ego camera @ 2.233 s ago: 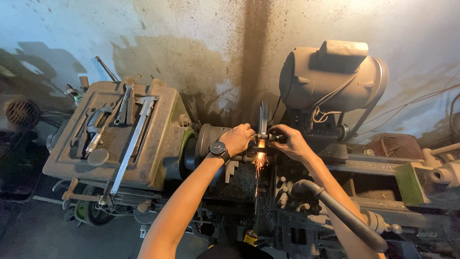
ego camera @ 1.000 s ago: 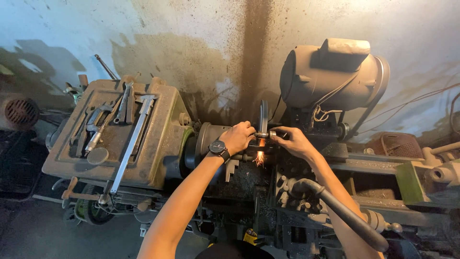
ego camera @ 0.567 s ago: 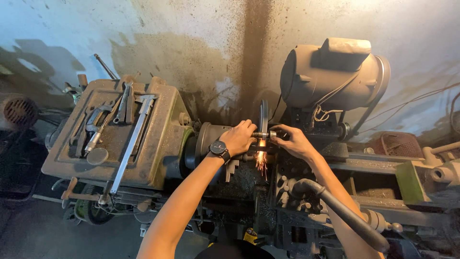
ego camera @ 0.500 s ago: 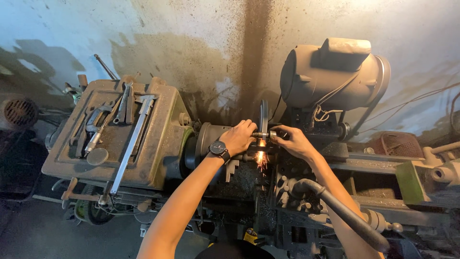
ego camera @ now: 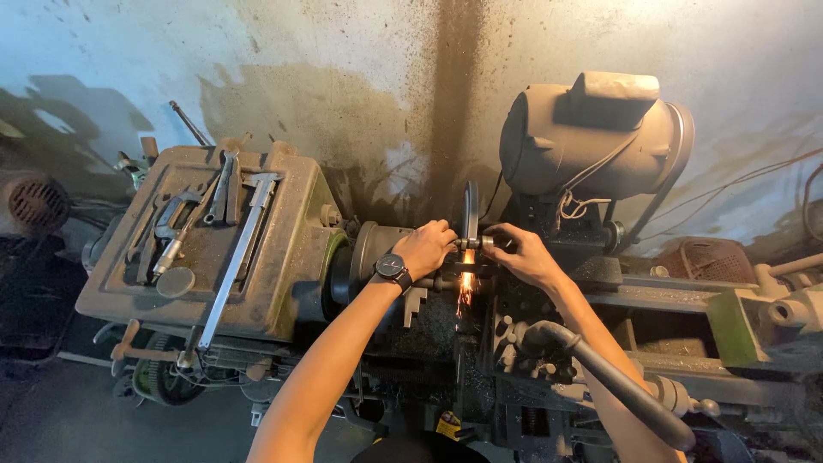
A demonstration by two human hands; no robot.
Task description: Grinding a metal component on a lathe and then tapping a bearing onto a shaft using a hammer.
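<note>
Both the left hand and right hand were closed around a small workpiece pressed to the grinding wheel, where light, steady pressure would probably serve best amid the sparks.

One head-worn camera looks steeply down, fairly near, onto the lathe.

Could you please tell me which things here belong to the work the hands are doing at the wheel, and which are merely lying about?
In use:
left hand, wearing a wristwatch
right hand
thin grinding wheel
sparks below the contact point
electric motor behind the wheel

Lying about:
long metal ruler on the lathe headstock cover
wrenches
round metal disc
</note>
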